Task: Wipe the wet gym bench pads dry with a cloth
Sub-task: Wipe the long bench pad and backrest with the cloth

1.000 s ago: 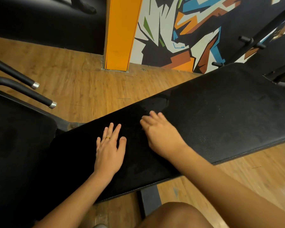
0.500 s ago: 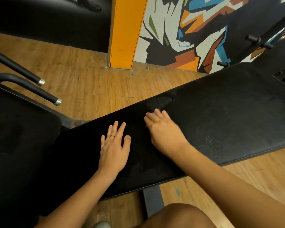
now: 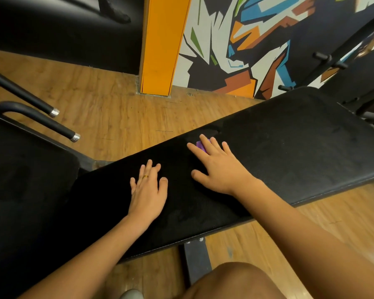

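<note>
Over at 9 o'clock there's a second black padded seat (image 3: 26, 178) with two black metal handles with chrome tips (image 3: 58, 128) poking out above it, both well away from the action. Moving right, the left hand (image 3: 148, 188) lies flat on the long black vinyl bench pad (image 3: 289, 152), fingers (image 3: 148, 167) loose and spread, gripping nothing, gold ring on one. Looks like it's just bracing.

Right hand (image 3: 221, 167) is next, palm down with splayed fingers pressing a small purple cloth (image 3: 200, 145) into the pad. Only a scrap of it peeks out between the fingertips at about 12 o'clock of that hand, so most of it is hidden underneath.

My guess is the cloth is light, soft and floppy, so it'll bunch up if pushed from one edge; a flat palm over the middle keeps it spread. Wet vinyl is probably slick, so expect it to glide easily. There's a duller patch near the pad's far edge that might be damp, can't really tell.
</note>
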Motion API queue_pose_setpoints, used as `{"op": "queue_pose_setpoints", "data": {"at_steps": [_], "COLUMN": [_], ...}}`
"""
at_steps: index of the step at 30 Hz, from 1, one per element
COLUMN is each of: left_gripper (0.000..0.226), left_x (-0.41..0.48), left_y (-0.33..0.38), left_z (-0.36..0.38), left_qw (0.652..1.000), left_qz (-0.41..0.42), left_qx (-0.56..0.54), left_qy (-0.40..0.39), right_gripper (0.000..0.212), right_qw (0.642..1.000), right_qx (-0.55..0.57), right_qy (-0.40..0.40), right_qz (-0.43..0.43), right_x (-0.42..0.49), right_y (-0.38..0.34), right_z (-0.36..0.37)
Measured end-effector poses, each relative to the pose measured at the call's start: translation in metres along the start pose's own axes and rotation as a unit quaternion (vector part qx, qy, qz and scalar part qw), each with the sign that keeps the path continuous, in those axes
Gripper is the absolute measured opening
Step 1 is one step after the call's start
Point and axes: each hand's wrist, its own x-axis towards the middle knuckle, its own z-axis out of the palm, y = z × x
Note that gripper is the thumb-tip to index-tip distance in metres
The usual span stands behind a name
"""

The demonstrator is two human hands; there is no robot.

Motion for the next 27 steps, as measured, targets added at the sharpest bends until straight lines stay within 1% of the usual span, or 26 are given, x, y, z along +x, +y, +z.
{"op": "queue_pose_setpoints", "data": {"at_steps": [3,5,7,8,10,12,14,17,20,23,27], "left_gripper": [0.048,0.047,0.048,0.049,0.051,0.055,0.057,0.056,0.055,0.054,0.052], "left_x": [0.004,0.005,0.007,0.008,0.011,0.012,0.015,0.025,0.043,0.067,0.104], "left_y": [0.017,0.039,0.066,0.080,0.107,0.125,0.132,0.133,0.134,0.134,0.129], "left_z": [-0.010,-0.014,-0.013,-0.011,-0.003,0.010,0.024,0.035,0.036,0.034,0.025], "left_qw": [0.998,0.996,0.993,0.992,0.990,0.990,0.993,0.997,0.999,0.999,0.999], "left_qz": [-0.029,-0.016,0.015,0.029,0.053,0.067,0.074,0.060,0.035,0.025,0.025], "left_qx": [-0.048,-0.087,-0.111,-0.120,-0.127,-0.111,-0.073,-0.030,-0.006,-0.016,-0.039], "left_qy": [-0.025,-0.030,-0.023,-0.020,-0.032,-0.061,-0.065,-0.033,-0.005,0.030,0.022], "right_gripper": [0.081,0.082,0.085,0.083,0.070,0.055,0.050,0.048,0.050,0.051,0.051], "right_qw": [1.000,1.000,0.998,0.996,0.988,0.984,0.981,0.979,0.980,0.981,0.982], "right_qx": [0.024,0.003,-0.026,-0.049,-0.085,-0.095,-0.098,-0.104,-0.100,-0.094,-0.093], "right_qy": [-0.005,0.000,0.029,0.050,0.088,0.108,0.119,0.137,0.130,0.125,0.115], "right_qz": [-0.002,0.011,0.043,0.058,0.089,0.108,0.114,0.111,0.112,0.112,0.114], "right_x": [-0.016,-0.030,-0.045,-0.051,-0.058,-0.060,-0.058,-0.057,-0.056,-0.058,-0.059], "right_y": [0.012,0.025,0.038,0.043,0.045,0.041,0.038,0.041,0.039,0.039,0.036], "right_z": [-0.009,-0.013,-0.014,-0.012,-0.007,-0.001,0.002,0.005,0.003,0.001,-0.001]}}
